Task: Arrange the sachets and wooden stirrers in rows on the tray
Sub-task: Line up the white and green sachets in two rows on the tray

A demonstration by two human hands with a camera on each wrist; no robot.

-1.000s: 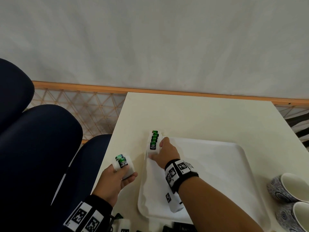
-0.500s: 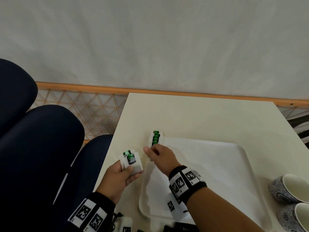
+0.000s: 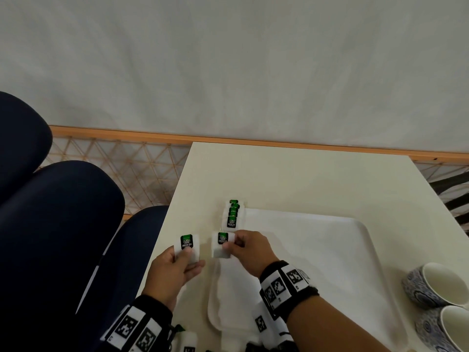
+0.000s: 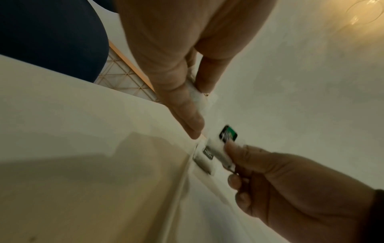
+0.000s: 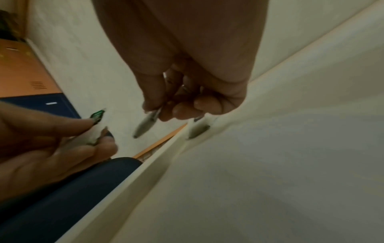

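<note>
A green tea sachet (image 3: 221, 243) is pinched by the right hand (image 3: 250, 251) for laying below the sachet row (image 3: 232, 215) on the tray (image 3: 330, 262), while spare sachets (image 3: 188, 246) are gripped by the left hand (image 3: 172, 270).

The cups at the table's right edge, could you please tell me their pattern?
The cups are blue-and-white patterned outside, plain white inside; head view.

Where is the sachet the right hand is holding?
In the head view, the right hand pinches the sachet at the tray's left edge, just below the row of sachets.
</note>
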